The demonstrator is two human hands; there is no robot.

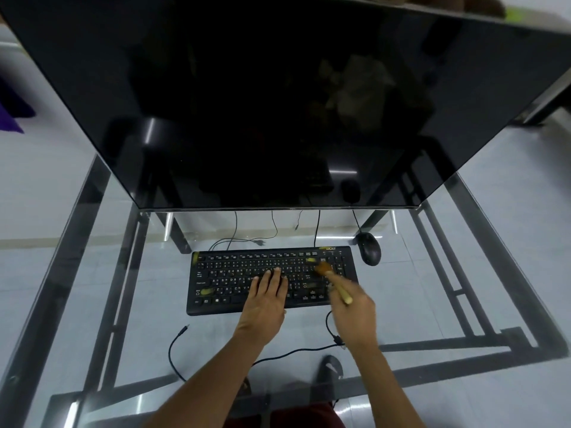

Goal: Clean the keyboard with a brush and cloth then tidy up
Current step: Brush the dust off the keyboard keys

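My left hand (265, 301) lies flat on the middle of the black keyboard (228, 273), fingers straight and spread a little over the keys, palm down, holding nothing and pressing the board against the glass tabletop (92, 304). My right hand (352, 316) is at the keyboard's right end, fingers curled round the pale wooden handle of the brush (335, 284). The handle slants from my hand up and to the left, and its orange-brown bristles touch the keys just left of the number pad. The hand and brush are blurred, so I cannot tell exactly how my fingers sit on the handle.

The keyboard lies square to me, near the middle of the tabletop, with several yellowish smudges on it: one at its far left corner, one near its near left corner, and a few on the right side around the bristles. A black mouse (369, 248) sits just beyond the keyboard's far right corner, apart from it. A large dark monitor (278, 103) leans over the far side of the tabletop, its screen blank and reflective.

A black cable (177, 350) loops on the near side, left of my left forearm, with its plug end free and pointing toward the keyboard. Through the glass I see the dark frame (463, 345), the pale tiled floor (46, 196), and my sandal (330, 369).
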